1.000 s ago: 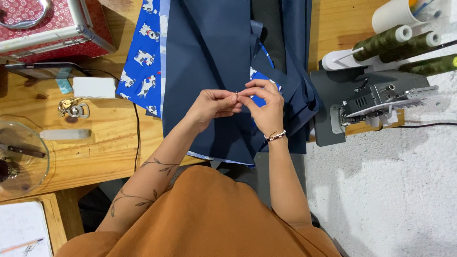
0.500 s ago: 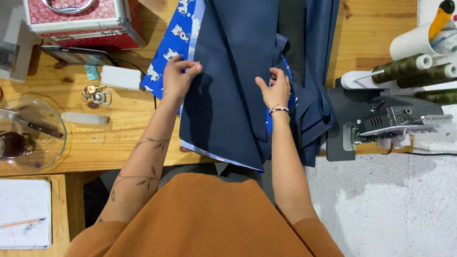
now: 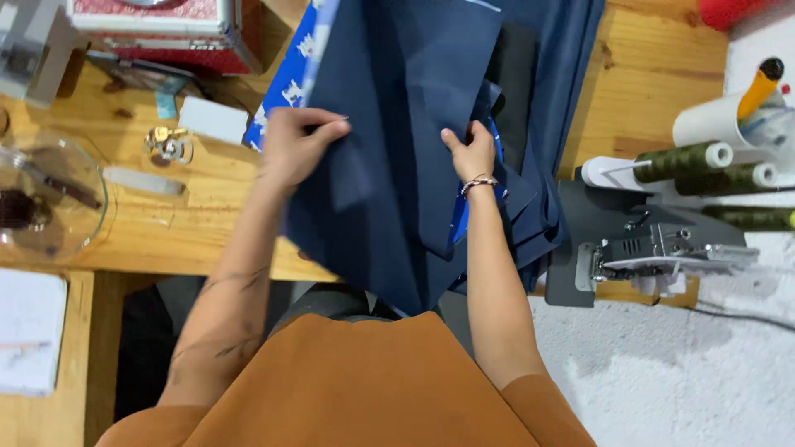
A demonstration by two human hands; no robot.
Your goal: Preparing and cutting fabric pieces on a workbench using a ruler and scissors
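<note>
A large piece of dark navy fabric (image 3: pixel 406 132) lies over the wooden table (image 3: pixel 207 223) and hangs off its near edge. Bright blue printed cloth (image 3: pixel 290 79) shows along its left side and in a fold near the right hand. My left hand (image 3: pixel 294 145) grips the navy fabric's left edge. My right hand (image 3: pixel 470 149), with a bead bracelet on the wrist, pinches a fold of the same fabric further right. I wear an orange top.
A sewing machine (image 3: pixel 662 248) with olive thread cones (image 3: pixel 687 161) stands at the right. A red patterned case (image 3: pixel 157 29) is at the back left. A clear round dish (image 3: pixel 45 194), a white box (image 3: pixel 214 120), small metal parts (image 3: pixel 170 142) and a notebook (image 3: pixel 29 331) lie left.
My hands were together at the fabric's middle, then spread apart. The left hand went to the left edge, the right to a fold at the right, and both now grip the cloth.
</note>
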